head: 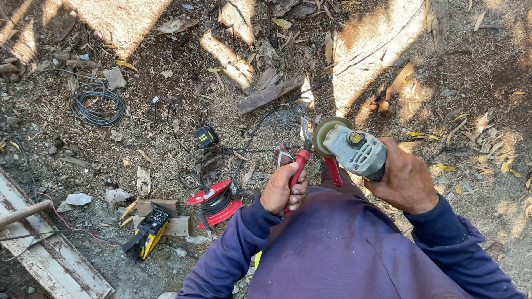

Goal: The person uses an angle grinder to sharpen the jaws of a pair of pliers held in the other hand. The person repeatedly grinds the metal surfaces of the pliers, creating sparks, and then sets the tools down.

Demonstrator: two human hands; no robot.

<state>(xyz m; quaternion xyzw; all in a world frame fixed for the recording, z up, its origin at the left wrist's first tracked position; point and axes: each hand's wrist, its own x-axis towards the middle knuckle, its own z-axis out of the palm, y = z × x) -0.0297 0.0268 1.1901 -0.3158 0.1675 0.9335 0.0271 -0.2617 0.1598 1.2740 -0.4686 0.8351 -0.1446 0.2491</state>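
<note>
My left hand (284,188) is closed around one red handle of a pair of pliers (303,150); the other red handle hangs free to the right. The pliers' steel jaws point up at the round disc (328,133) of a grey angle grinder (354,150). My right hand (405,180) grips the grinder's dark body from the right. Both hands are held in front of my purple jacket, over bare ground.
On the ground lie a red cable reel (215,202), a yellow-and-black box-shaped machine (147,232) by wooden blocks, a small black-and-yellow device (206,135), a coil of black wire (98,102), scrap wood (270,93) and a rusty white metal rail (50,249) at lower left.
</note>
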